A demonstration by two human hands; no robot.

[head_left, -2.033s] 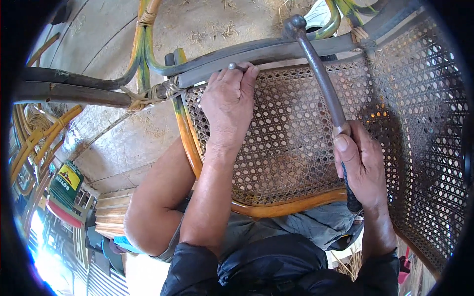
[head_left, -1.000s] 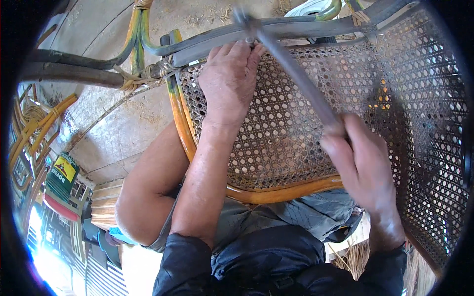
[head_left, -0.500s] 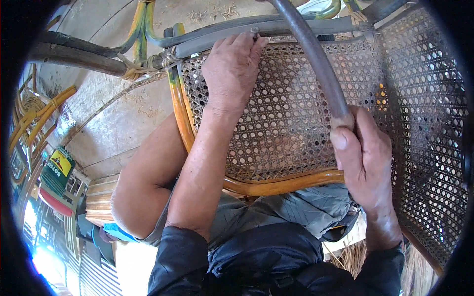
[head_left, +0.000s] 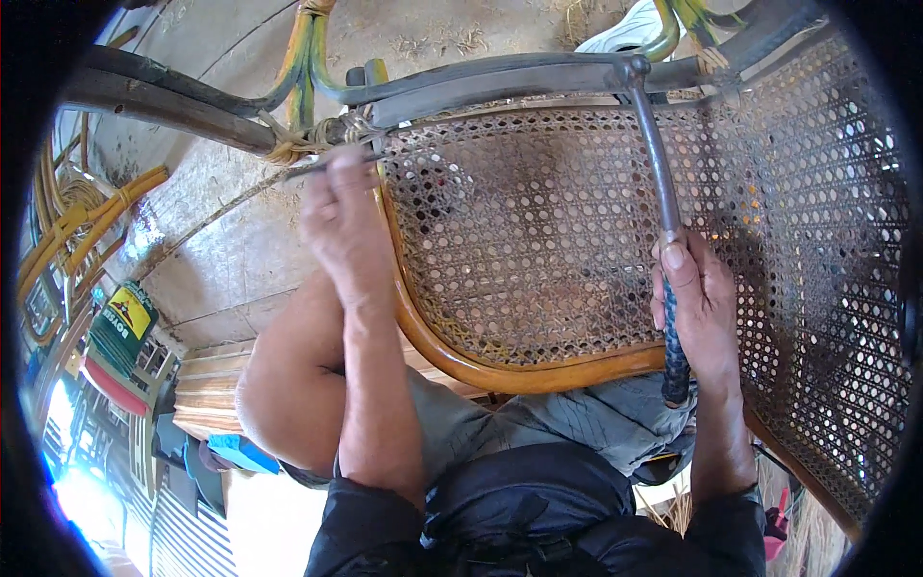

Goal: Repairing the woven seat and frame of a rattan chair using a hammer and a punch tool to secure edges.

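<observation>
A hammer (head_left: 657,159) with a dark metal shaft and black grip is held in my right hand (head_left: 700,308). Its head lies over the dark rail (head_left: 500,82) at the far edge of a woven cane panel (head_left: 548,221). My left hand (head_left: 341,226), slightly blurred, is closed round a thin dark metal rod (head_left: 306,171) just left of the panel. The rod's exact kind is hard to make out. A glossy orange-brown rattan frame (head_left: 538,377) curves round the panel's near and left sides, above my lap.
A second cane panel (head_left: 836,240) rises on the right. Bound rattan poles (head_left: 173,115) stretch off at the far left. Fibre scraps (head_left: 461,40) litter the floor. A green and yellow container (head_left: 125,317) and coiled rattan (head_left: 82,226) stand at left.
My left hand has moved left and toward me, away from the dark rail, with the rod. The hammer has come down, so its head now shows at the rail.
</observation>
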